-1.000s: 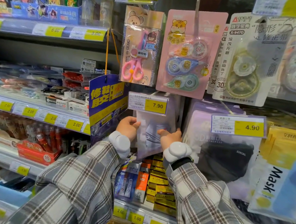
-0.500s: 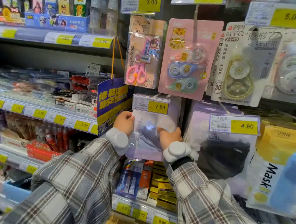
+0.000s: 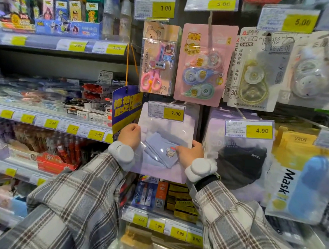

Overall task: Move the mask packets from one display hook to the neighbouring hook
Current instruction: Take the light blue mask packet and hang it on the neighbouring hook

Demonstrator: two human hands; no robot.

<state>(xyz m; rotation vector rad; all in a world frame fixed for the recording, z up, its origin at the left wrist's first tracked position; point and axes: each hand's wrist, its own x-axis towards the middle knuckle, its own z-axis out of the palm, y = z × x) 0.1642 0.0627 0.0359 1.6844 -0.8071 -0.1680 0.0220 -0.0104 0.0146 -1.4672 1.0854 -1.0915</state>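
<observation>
A pale lilac mask packet point(image 3: 165, 136) with a light blue mask inside hangs under the 7.90 price tag point(image 3: 166, 111). My left hand point(image 3: 130, 135) grips its left edge and my right hand point(image 3: 189, 154) grips its right side, thumb on the front. Whether more packets hang behind it I cannot tell, and the hook itself is hidden by the tag. On the neighbouring hook to the right, under the 4.90 tag point(image 3: 249, 130), hangs a lilac packet with a black mask point(image 3: 238, 162).
Yellow and blue "Mask" packets point(image 3: 304, 179) hang further right. Scissors point(image 3: 158, 58) and correction-tape cards point(image 3: 204, 65) hang just above. A blue hanging sign point(image 3: 125, 110) sits close to my left hand. Shelves of stationery run along the left and below.
The view has shifted so the shelves sit lower. Both hands have kept hold of the lilac packet, which now faces me flatter, its blue mask showing more clearly.
</observation>
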